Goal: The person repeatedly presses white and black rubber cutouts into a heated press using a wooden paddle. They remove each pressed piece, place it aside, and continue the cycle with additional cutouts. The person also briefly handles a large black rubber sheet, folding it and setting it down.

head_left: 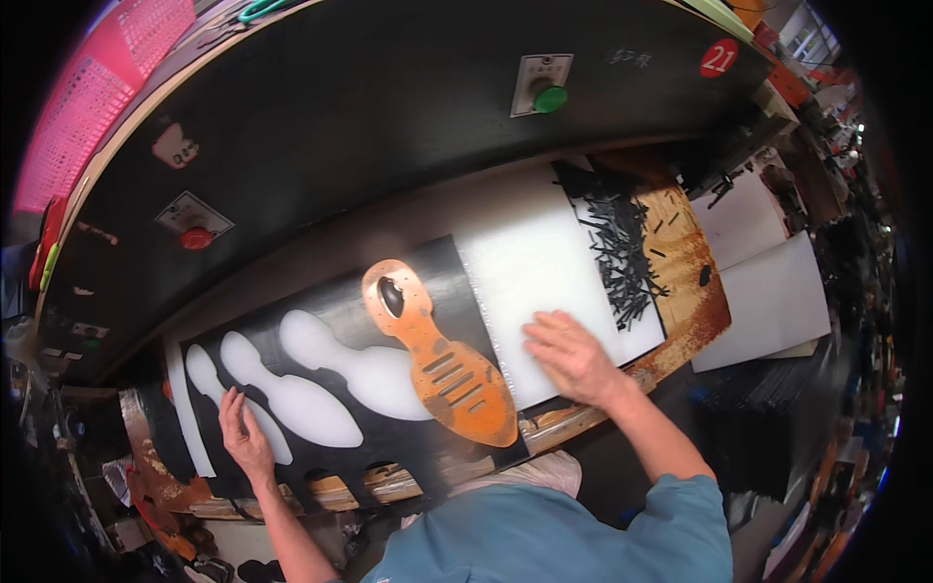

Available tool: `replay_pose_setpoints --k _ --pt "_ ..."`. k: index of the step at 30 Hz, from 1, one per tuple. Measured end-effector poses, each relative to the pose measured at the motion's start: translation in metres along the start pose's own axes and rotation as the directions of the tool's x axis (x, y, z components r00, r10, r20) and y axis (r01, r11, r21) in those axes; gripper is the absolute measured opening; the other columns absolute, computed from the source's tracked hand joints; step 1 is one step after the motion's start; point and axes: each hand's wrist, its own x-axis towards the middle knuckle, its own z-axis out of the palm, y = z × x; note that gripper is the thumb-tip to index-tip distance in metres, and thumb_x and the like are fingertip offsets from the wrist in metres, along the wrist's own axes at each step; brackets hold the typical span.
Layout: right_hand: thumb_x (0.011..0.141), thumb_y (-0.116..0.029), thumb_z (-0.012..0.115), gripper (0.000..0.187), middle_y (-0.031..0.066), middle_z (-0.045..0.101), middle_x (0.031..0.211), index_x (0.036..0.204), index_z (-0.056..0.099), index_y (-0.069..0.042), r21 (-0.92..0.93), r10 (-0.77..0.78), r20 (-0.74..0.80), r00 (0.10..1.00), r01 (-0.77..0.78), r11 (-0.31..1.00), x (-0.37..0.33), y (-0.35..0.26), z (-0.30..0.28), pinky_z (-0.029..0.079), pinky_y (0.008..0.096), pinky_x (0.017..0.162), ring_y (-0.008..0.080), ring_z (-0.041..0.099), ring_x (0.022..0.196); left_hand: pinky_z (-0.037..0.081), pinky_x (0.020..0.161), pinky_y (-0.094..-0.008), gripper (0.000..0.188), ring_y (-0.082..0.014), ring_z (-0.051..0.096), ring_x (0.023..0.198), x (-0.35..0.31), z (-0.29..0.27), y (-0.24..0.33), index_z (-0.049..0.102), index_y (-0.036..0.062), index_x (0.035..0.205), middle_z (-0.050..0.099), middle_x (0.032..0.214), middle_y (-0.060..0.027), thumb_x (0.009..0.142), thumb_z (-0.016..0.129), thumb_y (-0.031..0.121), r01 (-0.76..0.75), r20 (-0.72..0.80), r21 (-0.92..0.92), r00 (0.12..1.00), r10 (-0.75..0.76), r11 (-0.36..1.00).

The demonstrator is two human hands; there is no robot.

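The left hand [249,449] is bending its close-set fingers over a white sole-like shape [270,435], and the right hand [577,365] is holding its fingers nearly together, extended over the white board [533,262]. Between them, the orange die [424,335] is lying on the black sheet [457,291], where keeping its tip inside the edge is probably mattering most.

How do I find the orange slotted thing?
Below the big black panel, find the black sheet beside the white board. On that sheet's right end lies a long orange piece. Unlike the white shapes nearby, it has one big hole and several slots.
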Motion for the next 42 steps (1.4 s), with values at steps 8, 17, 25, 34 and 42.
replay_pose_setpoints --k 8,17,25,34,42 --pt "0.095 -0.010 0.076 0.047 0.0296 0.066 0.137 0.136 0.064 0.010 0.068 0.350 -0.340 0.873 -0.348 0.935 0.038 -0.008 -0.028 0.049 0.0495 0.112 0.0459 0.063 0.126 0.045 0.118 -0.0450 0.026 -0.0364 0.060 0.141 0.001 0.000 0.012 0.072 -0.0016 0.126 0.069 0.141 -0.0169 0.103 0.061 -0.004 -0.033 -0.016 0.104 0.999 0.035 0.994" --pt "0.068 -0.038 0.093 0.102 0.0377 0.037 0.159 0.154 0.053 0.000 0.045 0.152 0.053 0.987 -0.154 0.987 0.073 -0.124 0.035 0.042 0.0615 0.113 0.0544 0.049 0.133 0.044 0.121 -0.0477 0.029 -0.0385 0.057 0.143 0.004 0.000 0.024 0.072 0.0002 0.128 0.068 0.144 -0.0159 0.100 0.064 -0.001 -0.033 -0.003 0.153 0.999 0.034 0.988" --pt "0.066 -0.029 0.092 0.092 0.0358 0.043 0.161 0.147 0.063 0.004 0.484 0.429 0.126 0.895 -0.433 0.761 0.048 -0.086 -0.038 0.038 0.0490 0.126 0.0469 0.046 0.149 0.044 0.120 -0.0477 0.038 -0.0413 0.055 0.144 -0.008 -0.018 0.017 0.066 0.0021 0.137 0.063 0.149 -0.0178 0.099 0.064 -0.002 -0.117 0.061 0.147 0.992 0.109 0.982" --pt "0.086 -0.026 0.083 0.075 0.0330 0.041 0.162 0.150 0.056 0.004 -0.269 0.475 -0.192 0.859 -0.511 0.817 0.027 -0.038 -0.015 0.036 0.0572 0.122 0.0488 0.041 0.148 0.044 0.121 -0.0467 0.038 -0.0373 0.056 0.144 -0.028 -0.023 0.017 0.066 0.0012 0.138 0.064 0.147 -0.0170 0.100 0.065 -0.001 -0.015 -0.025 0.142 1.000 0.019 0.990" --pt "0.084 -0.039 0.086 0.086 0.0266 0.047 0.160 0.153 0.054 0.002 0.083 0.103 -0.156 0.982 -0.091 0.992 0.157 -0.082 0.071 0.035 0.0592 0.125 0.0484 0.041 0.151 0.031 0.128 -0.0557 0.055 -0.0477 0.033 0.158 0.027 -0.038 -0.016 0.054 0.0048 0.156 0.044 0.165 -0.0246 0.104 0.069 0.019 -0.059 0.084 0.358 0.996 0.031 0.932"
